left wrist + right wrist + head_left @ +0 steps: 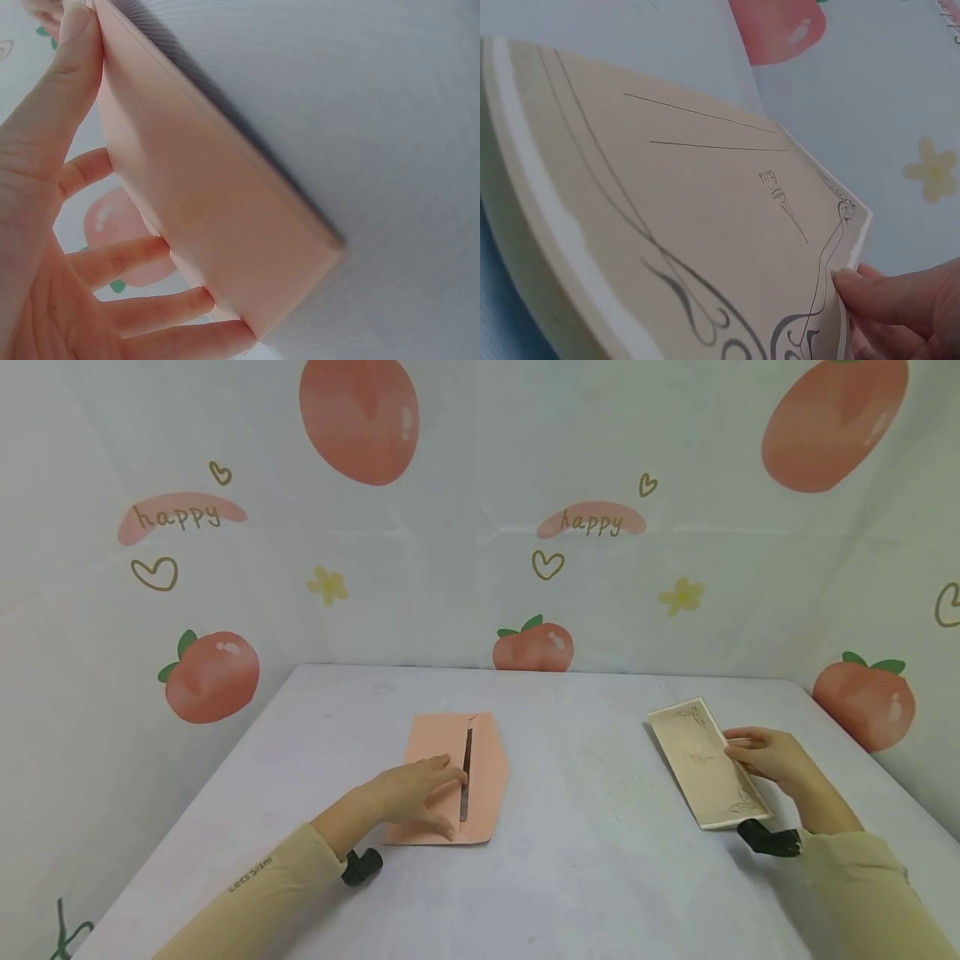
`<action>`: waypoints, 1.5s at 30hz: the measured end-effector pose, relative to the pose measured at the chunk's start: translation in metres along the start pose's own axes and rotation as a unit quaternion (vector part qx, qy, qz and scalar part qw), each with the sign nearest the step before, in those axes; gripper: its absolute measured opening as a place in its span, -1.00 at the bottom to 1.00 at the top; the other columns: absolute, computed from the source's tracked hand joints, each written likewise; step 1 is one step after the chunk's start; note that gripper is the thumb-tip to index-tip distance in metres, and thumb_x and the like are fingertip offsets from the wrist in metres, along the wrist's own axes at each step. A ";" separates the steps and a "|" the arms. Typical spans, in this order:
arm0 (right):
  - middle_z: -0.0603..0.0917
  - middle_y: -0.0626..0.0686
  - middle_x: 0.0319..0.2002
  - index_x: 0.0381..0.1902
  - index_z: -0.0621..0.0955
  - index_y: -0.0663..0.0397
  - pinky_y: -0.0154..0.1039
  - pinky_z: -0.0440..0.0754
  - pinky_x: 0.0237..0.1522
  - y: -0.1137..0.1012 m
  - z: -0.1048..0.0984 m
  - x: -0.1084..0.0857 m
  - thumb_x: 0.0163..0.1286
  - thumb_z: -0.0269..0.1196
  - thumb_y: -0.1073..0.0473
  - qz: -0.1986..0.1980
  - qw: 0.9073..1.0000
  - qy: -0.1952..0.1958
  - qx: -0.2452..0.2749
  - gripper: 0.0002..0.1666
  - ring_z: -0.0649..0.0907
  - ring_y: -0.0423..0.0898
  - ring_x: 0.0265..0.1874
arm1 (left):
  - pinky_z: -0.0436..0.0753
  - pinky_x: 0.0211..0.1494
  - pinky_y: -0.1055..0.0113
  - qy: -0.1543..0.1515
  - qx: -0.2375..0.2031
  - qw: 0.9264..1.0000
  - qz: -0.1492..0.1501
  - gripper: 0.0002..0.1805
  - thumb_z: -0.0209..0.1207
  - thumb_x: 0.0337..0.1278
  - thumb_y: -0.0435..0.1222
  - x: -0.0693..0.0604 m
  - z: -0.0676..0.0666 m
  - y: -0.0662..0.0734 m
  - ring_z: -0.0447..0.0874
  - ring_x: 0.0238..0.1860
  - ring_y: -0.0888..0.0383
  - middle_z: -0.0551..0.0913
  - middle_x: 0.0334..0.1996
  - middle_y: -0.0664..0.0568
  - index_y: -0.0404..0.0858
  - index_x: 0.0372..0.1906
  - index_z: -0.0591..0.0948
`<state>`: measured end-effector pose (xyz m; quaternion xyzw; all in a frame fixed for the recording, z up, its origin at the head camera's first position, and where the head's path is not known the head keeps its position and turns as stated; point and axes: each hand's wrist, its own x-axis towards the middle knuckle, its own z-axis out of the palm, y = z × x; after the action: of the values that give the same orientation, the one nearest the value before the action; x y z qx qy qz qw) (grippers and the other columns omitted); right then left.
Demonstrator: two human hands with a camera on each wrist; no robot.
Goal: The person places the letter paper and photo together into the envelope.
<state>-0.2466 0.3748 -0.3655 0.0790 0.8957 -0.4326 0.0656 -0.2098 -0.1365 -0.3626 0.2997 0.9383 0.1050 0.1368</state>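
Note:
In the head view a pink envelope [435, 739] lies on the table with its pointed flap to the right and a dark gap along its mouth. My left hand [415, 789] is over it, thumb apart from the fairly straight fingers. In the left wrist view those fingers [154, 309] touch the envelope [195, 202] along one edge. At the right, my right hand [776, 760] grips a beige card [701, 764] by its right edge, tilted above the table. Close up, the card [697, 180] shows dark scroll ornaments, thin lines and a pale border, with the thumb on its face.
The white table [570, 877] ends at a white cloth backdrop [450, 568] printed with peaches, hearts and yellow flowers. Black devices [363, 866] are strapped at both wrists. A green cord-like shape [67, 935] shows at the lower left.

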 end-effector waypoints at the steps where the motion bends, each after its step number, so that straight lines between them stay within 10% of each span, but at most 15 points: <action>1: 0.63 -0.25 -0.38 0.24 0.22 0.56 -0.48 0.58 -0.39 -0.001 0.001 0.000 0.31 0.19 0.18 0.000 1.000 0.001 0.003 -0.29 0.51 -0.49 -0.48 | 0.39 0.24 -0.17 -0.002 0.000 1.000 -0.001 -0.24 0.27 -0.12 0.18 0.000 0.000 0.000 0.24 0.36 -0.24 0.19 0.38 -0.29 -0.01 0.21 0.34; 10: 0.49 0.44 0.09 0.27 0.22 0.49 -0.48 0.57 -0.37 -0.009 0.012 0.000 0.35 0.16 0.08 -0.001 1.000 0.009 -0.001 -0.27 0.50 -0.48 -0.44 | 0.38 0.25 -0.17 -0.003 0.002 1.000 -0.003 -0.23 0.26 -0.12 0.20 0.001 0.001 -0.001 0.22 0.37 -0.24 0.17 0.39 -0.29 0.00 0.22 0.33; 18: 0.66 0.16 -0.09 0.20 0.38 0.26 -0.46 0.56 -0.40 -0.008 0.019 0.007 0.27 0.25 -0.02 0.007 0.999 0.013 0.034 -0.34 0.52 -0.46 -0.43 | 0.43 0.20 -0.15 -0.004 0.002 1.000 -0.003 -0.24 0.27 -0.12 0.18 0.000 0.001 0.000 0.26 0.36 -0.22 0.19 0.39 -0.28 -0.01 0.22 0.34; 25: 0.44 0.45 0.15 0.27 0.24 0.45 -0.51 0.57 -0.34 -0.023 0.028 0.000 0.36 0.15 0.07 -0.030 1.000 0.008 0.005 -0.29 0.50 -0.52 -0.42 | 0.45 0.18 -0.14 -0.001 0.002 1.000 -0.001 -0.24 0.27 -0.13 0.18 0.000 0.001 0.000 0.28 0.34 -0.23 0.20 0.38 -0.29 -0.01 0.21 0.35; 45: 0.42 0.47 0.17 0.27 0.25 0.45 -0.50 0.59 -0.28 -0.050 0.049 -0.003 0.39 0.13 0.11 -0.074 0.997 -0.029 0.010 -0.34 0.54 -0.47 -0.34 | 0.41 0.23 -0.14 -0.004 0.004 1.000 -0.005 -0.23 0.28 -0.13 0.16 0.000 -0.001 0.002 0.23 0.37 -0.22 0.18 0.39 -0.30 -0.03 0.22 0.35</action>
<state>-0.2508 0.3052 -0.3563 0.0006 0.8926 -0.4472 0.0583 -0.2091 -0.1350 -0.3608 0.2962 0.9396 0.0991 0.1399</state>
